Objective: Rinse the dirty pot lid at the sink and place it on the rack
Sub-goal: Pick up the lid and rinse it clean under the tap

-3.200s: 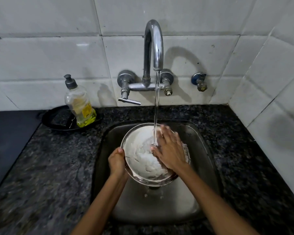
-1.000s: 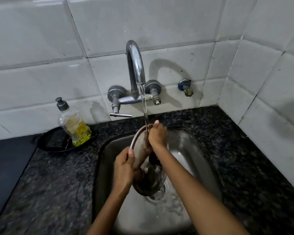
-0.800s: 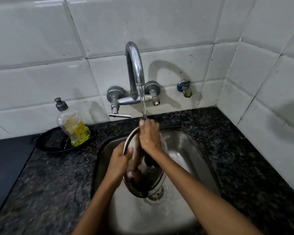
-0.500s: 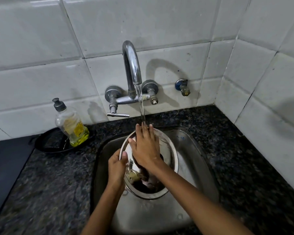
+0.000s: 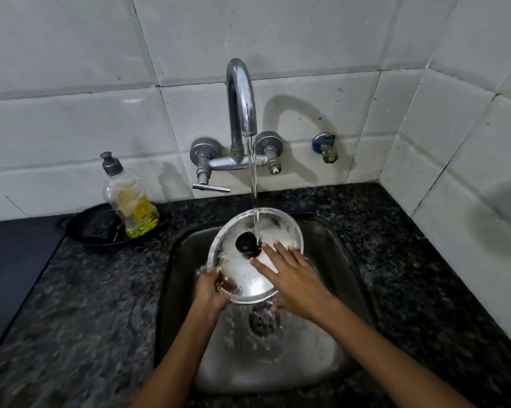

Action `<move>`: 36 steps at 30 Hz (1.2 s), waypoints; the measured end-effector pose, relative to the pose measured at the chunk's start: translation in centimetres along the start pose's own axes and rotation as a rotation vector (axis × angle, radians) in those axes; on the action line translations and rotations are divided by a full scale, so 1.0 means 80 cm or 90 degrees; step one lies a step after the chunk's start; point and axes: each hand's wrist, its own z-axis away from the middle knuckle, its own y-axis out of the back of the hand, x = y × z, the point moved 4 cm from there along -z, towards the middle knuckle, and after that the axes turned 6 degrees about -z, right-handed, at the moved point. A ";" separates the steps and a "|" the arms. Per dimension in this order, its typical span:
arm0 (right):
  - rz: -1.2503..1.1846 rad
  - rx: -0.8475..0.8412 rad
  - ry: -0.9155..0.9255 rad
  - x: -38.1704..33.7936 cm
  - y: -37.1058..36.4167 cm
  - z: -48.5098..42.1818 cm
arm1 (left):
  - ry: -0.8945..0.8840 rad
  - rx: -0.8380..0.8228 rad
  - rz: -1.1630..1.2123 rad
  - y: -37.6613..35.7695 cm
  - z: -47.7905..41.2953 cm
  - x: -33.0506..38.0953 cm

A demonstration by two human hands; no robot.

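**Two hands on a soapy lid under the running tap**

Two bare forearms reach up from the bottom edge over a dark speckled stone counter (image 5: 80,304), with white wall tiles (image 5: 72,128) rising behind and to the right of it. Set into the counter is a steel sink (image 5: 330,343), its drain (image 5: 263,319) showing just below the hands. A chrome swan-neck tap (image 5: 239,95) stands on the wall above the basin, and a thin stream of water (image 5: 254,195) falls from its spout.

The pot lid (image 5: 248,269), round and of steel, is held above the basin, tilted with its top side toward the camera and its far rim raised. White foam covers much of its face. The water strikes it just to the right of its black knob (image 5: 245,244).

The left hand (image 5: 211,287) comes in from below left and is closed on the lid's lower-left rim, fingers curled around the edge; splashing water blurs them. The right hand (image 5: 295,278) lies flat on the lid's lower-right face, fingers spread and pointing toward the knob, palm down. It presses on the surface and does not clasp anything.

At the left, near the wall, a clear soap bottle (image 5: 130,201) with yellow liquid and a grey cap stands in a shallow black dish (image 5: 86,231). A small valve (image 5: 326,148) juts from the tiles right of the tap.
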 end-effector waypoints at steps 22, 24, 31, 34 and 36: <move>-0.742 0.082 -0.254 0.031 0.065 -0.074 | -0.490 0.133 -0.628 -0.051 0.067 0.181; -0.729 0.112 -0.249 0.048 0.072 -0.063 | -0.462 0.163 -0.671 -0.060 0.052 0.192; -0.674 0.161 -0.242 0.108 0.093 -0.026 | -0.375 0.221 -0.610 -0.098 0.024 0.186; -0.682 0.168 -0.253 0.122 0.099 -0.015 | -0.401 0.263 -0.592 -0.100 0.020 0.184; -0.690 0.172 -0.255 0.125 0.101 -0.013 | -0.434 0.298 -0.641 -0.101 0.023 0.181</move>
